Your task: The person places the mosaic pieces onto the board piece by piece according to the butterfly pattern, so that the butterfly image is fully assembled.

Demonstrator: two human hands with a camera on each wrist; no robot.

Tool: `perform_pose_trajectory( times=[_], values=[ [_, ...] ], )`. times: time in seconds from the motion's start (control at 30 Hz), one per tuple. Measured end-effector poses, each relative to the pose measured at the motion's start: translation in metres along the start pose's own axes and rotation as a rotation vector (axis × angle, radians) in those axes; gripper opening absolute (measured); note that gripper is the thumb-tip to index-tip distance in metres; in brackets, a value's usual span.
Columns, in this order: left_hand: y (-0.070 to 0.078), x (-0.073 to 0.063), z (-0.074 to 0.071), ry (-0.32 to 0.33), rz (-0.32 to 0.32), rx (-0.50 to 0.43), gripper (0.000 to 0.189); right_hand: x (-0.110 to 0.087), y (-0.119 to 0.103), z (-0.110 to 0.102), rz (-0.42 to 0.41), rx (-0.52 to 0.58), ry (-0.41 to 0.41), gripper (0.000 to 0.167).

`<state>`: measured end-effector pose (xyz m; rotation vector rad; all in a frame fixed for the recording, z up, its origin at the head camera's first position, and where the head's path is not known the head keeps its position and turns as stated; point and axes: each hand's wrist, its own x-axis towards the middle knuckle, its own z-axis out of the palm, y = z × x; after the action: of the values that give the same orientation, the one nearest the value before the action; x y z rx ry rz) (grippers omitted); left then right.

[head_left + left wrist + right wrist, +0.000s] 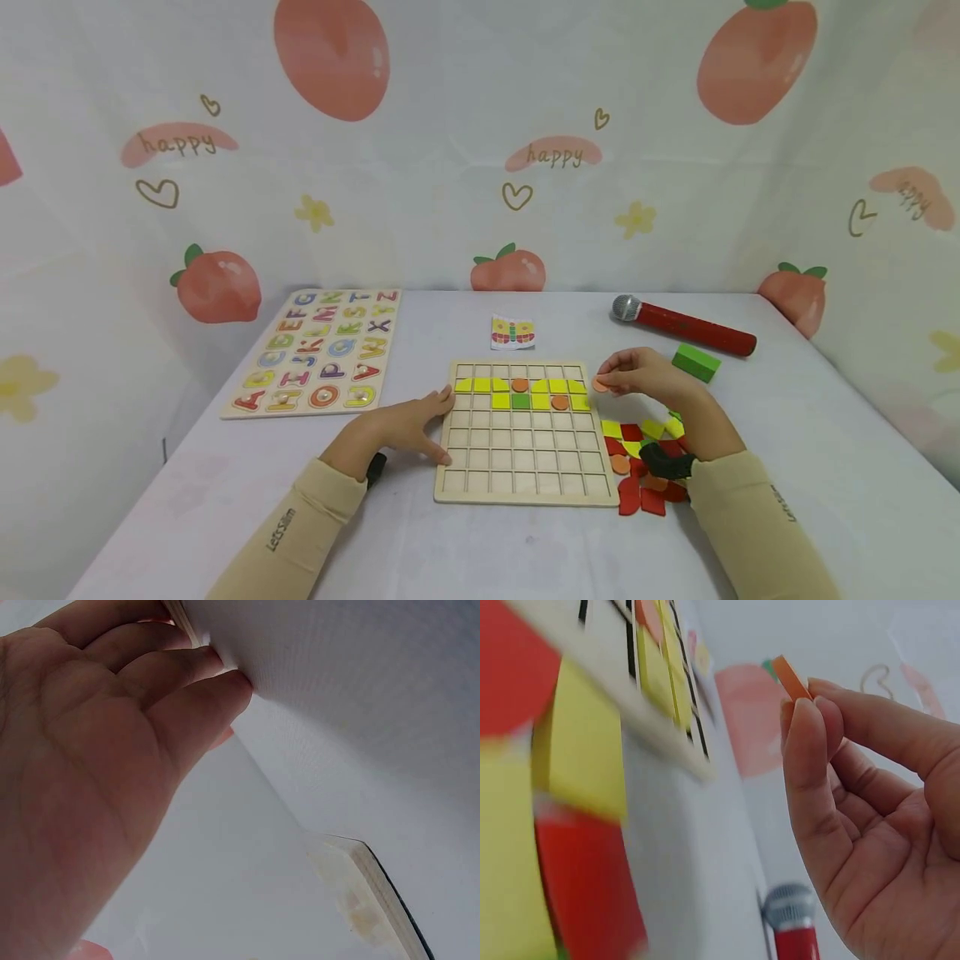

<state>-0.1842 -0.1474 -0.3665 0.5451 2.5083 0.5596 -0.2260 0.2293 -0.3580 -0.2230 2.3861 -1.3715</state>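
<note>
A wooden grid board [525, 496] lies flat on the table with yellow, orange and green pieces in its upper rows. My left hand [411, 427] touches the board's left edge, thumb and fingers spread; in the left wrist view its fingertips [238, 684] meet the edge. Just off the board's upper right corner, my right hand [651, 377] pinches an orange disc [790, 677] between thumb and fingers, raised above the table in the right wrist view. Near the right forearm lie loose pieces, among them a red square [653, 502] and an orange disc [619, 464].
Behind the board lies a small butterfly picture card [513, 332]. A wooden alphabet board [315, 354] is at the left. To the back right are a red microphone [686, 325] and a green block [696, 362]. A patterned cloth hangs behind the table.
</note>
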Motion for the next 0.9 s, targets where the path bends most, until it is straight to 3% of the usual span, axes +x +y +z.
perform_pose_trajectory(
  times=[0.17, 0.47, 0.7, 0.9],
  values=[
    [0.001, 0.0, 0.0, 0.004, 0.002, 0.003, 0.103, 0.015, -0.013, 0.017, -0.049, 0.023, -0.019, 0.027],
    [0.001, -0.001, 0.001, 0.006, 0.003, 0.022, 0.103, 0.042, -0.037, 0.055, -0.028, 0.048, -0.071, 0.022],
    [0.003, -0.002, 0.001, 0.006, -0.012, 0.024, 0.101, 0.058, -0.05, 0.088, -0.073, 0.107, -0.132, 0.016],
    [0.007, -0.001, 0.002, 0.014, -0.009, 0.04, 0.101, 0.069, -0.059, 0.111, -0.103, 0.094, -0.152, 0.014]
  ],
)
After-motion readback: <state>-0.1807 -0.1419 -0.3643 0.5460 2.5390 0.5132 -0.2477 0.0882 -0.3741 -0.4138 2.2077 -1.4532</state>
